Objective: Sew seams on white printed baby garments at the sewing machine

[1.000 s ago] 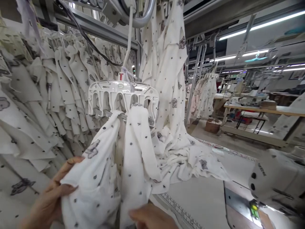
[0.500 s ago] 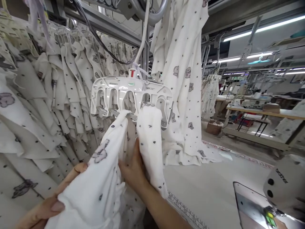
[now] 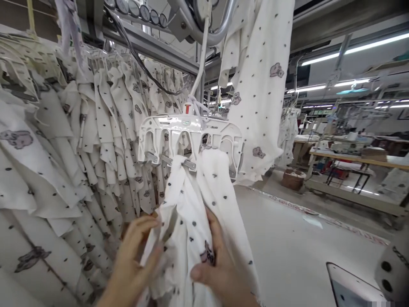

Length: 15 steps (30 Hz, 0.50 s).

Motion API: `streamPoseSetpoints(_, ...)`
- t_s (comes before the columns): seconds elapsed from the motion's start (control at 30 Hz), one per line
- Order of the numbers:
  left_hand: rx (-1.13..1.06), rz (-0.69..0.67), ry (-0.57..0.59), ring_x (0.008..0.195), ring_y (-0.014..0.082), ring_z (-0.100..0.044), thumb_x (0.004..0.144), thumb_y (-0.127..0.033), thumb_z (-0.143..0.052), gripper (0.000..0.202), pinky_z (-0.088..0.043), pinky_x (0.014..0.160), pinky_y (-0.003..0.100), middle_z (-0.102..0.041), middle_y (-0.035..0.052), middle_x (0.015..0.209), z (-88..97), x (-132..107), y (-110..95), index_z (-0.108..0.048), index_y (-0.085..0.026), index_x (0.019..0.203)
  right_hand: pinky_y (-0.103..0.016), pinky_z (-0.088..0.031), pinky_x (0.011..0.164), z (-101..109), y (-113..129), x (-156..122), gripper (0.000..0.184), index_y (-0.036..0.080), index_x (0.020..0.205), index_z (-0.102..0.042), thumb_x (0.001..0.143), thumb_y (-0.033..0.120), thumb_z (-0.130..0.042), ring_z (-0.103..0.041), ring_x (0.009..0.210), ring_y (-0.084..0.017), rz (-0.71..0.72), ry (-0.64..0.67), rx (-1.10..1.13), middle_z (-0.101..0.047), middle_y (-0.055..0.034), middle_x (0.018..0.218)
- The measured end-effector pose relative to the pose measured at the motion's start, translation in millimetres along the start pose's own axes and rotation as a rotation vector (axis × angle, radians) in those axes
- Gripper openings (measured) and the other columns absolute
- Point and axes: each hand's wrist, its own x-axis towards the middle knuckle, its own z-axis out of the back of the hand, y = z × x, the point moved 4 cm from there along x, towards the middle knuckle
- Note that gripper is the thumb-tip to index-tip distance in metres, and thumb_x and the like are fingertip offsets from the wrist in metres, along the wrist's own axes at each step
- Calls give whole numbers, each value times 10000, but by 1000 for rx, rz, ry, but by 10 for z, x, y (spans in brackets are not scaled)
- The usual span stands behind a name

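Note:
A white plastic clip hanger (image 3: 188, 128) with a red tag hangs in front of me. Two white fabric pieces with dots and small bear-like figures hang from its clips. My right hand (image 3: 223, 264) is closed round the right edge of the left fabric piece (image 3: 183, 204), thumb in front and fingers behind. At that piece's left edge is my left hand (image 3: 136, 251), slightly blurred, with thumb and fingers apart. The right fabric piece (image 3: 220, 187) drapes down beside my right hand, partly behind it.
Rows of hanging fabric pieces (image 3: 105, 123) fill the left side. A long printed cloth (image 3: 262, 85) hangs behind the hanger. At right are a pale worktable (image 3: 281, 238) and part of a sewing machine (image 3: 393, 264). A metal rail (image 3: 153, 42) and cable run overhead.
My left hand has let go of the stretched-out fabric and moved right and up. My right hand has come round the left piece, which now hangs down. The long cloth behind has risen off the table.

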Motion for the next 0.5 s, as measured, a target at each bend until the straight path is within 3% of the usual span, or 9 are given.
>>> streamPoseSetpoints(0.07, -7, -24, 48, 1265, 296, -462, 883, -316, -549, 476, -453, 1014, 469, -444, 123, 1342, -328, -26, -234, -416, -264, 1337, -342, -544, 793, -22, 43, -11, 1078, 285, 1513, -167, 649, 354, -808, -642, 919, -239, 24, 13, -107, -554, -92, 1268)
streamPoseSetpoints(0.13, -13, 11, -29, 1349, 334, -356, 868, -320, -552, 593, -386, 1068, 523, -364, 149, 1405, -545, 75, -375, -301, -234, 1399, -309, -535, 785, -11, 54, -6, 947, 290, 1501, -151, 726, 244, -693, -643, 842, -187, 34, -26, -228, -516, -90, 1312)
streamPoseSetpoints(0.23, -93, 185, -179, 1214, 332, -501, 846, -339, -566, 567, -480, 959, 480, -461, 166, 1307, -678, 389, -362, -307, -190, 1328, -300, -511, 830, 54, 92, 25, 732, 268, 1419, -304, 759, 177, -609, -626, 845, -177, 95, -104, -438, -550, -56, 1246)
streamPoseSetpoints(0.3, -132, 263, -215, 1007, 287, -617, 847, -317, -552, 450, -543, 791, 396, -573, 136, 1139, -668, 601, -287, -367, -184, 1235, -315, -489, 864, 108, 145, 68, 527, 244, 1316, -436, 815, 210, -595, -604, 922, -210, 164, -149, -591, -584, -42, 1146)
streamPoseSetpoints(0.4, -130, 242, -214, 818, 218, -651, 801, -177, -491, 309, -525, 664, 296, -636, 57, 934, -515, 796, -204, -447, -199, 1106, -340, -473, 828, 165, 235, 142, 169, 203, 1020, -597, 925, 330, -538, -572, 931, -246, 241, -198, -831, -582, -61, 1013)
streamPoseSetpoints(0.5, -61, 211, -222, 729, 179, -633, 738, -122, -463, 301, -475, 644, 252, -648, 2, 847, -234, 817, -172, -525, -209, 1020, -366, -458, 808, 130, 308, 149, 273, 194, 851, -617, 984, 360, -446, -552, 943, -259, 308, -210, -1010, -551, -86, 1019)
